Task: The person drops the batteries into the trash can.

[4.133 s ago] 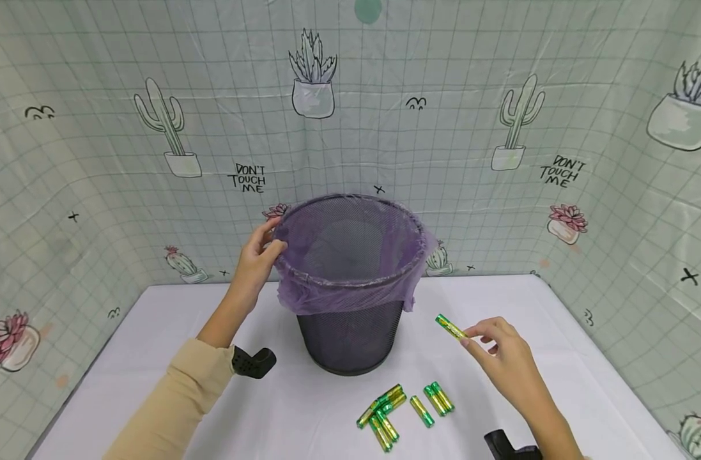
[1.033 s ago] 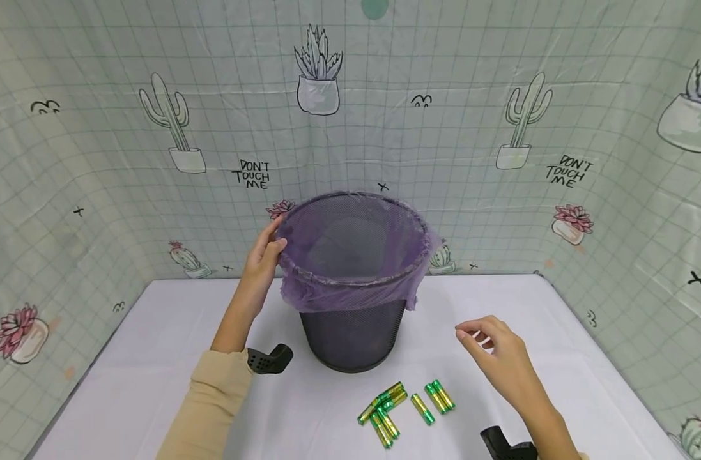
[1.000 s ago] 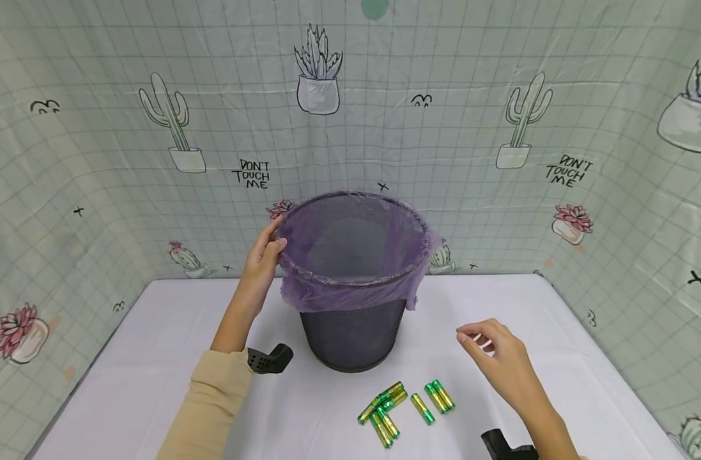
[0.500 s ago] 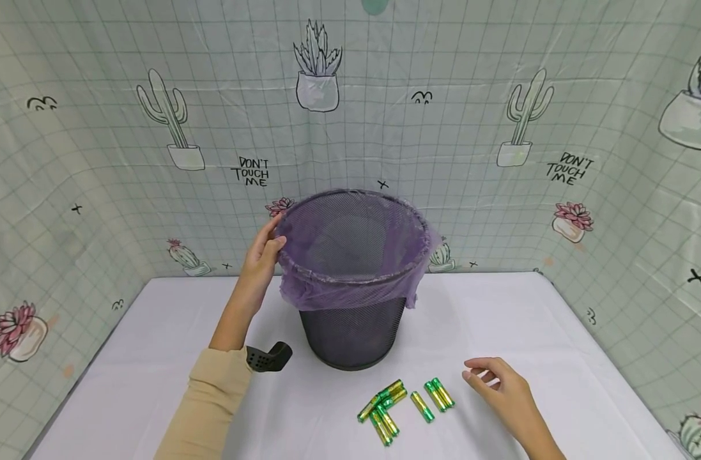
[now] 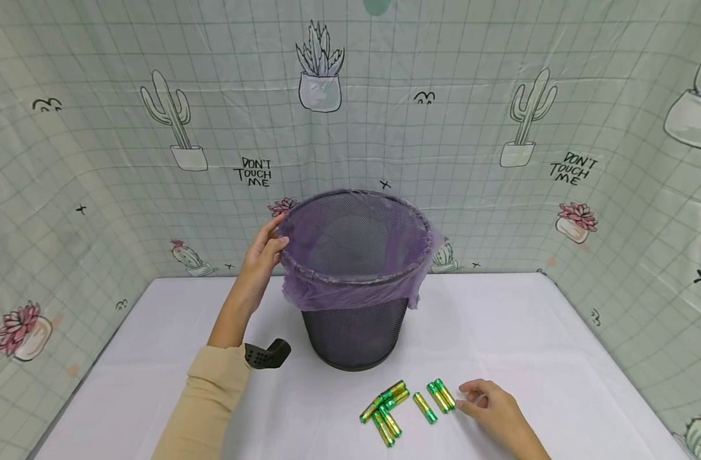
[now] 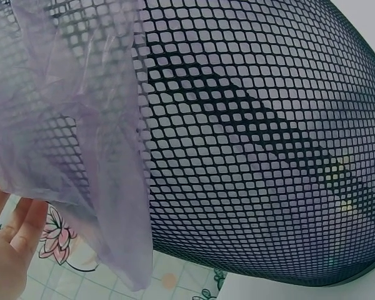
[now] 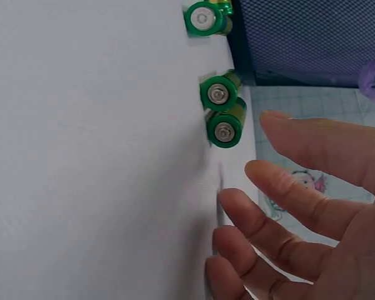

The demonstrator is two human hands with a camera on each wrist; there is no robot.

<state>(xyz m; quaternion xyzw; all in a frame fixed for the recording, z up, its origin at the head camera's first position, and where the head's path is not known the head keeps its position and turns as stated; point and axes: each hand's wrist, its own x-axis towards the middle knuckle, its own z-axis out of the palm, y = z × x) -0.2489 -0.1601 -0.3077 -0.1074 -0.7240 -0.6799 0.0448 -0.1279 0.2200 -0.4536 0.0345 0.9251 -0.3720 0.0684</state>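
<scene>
My left hand [image 5: 262, 255] grips the left rim of a black mesh wastebasket [image 5: 353, 338], thumb over the edge and fingers outside. A purple bin liner [image 5: 350, 295] is folded over the rim; in the left wrist view the liner [image 6: 106, 156] hangs beside my fingers. My right hand [image 5: 491, 409] is low over the table with nothing in it, thumb and fingers apart. Its fingertips are just right of a pair of green-and-gold batteries [image 5: 441, 395]. In the right wrist view the nearest battery [image 7: 224, 130] shows its metal end below my thumb.
A single battery [image 5: 425, 407] lies left of the pair. Farther left, several batteries [image 5: 387, 425] lie in a loose cluster in front of the wastebasket. Yellowish spots [image 6: 345, 205] show through the mesh. A cactus-print curtain [image 5: 454, 128] surrounds the white table [image 5: 500, 319].
About four seconds ago my right hand pinched a battery; one second ago it was empty. Since then it has moved down toward the battery pair. My left hand has stayed on the rim.
</scene>
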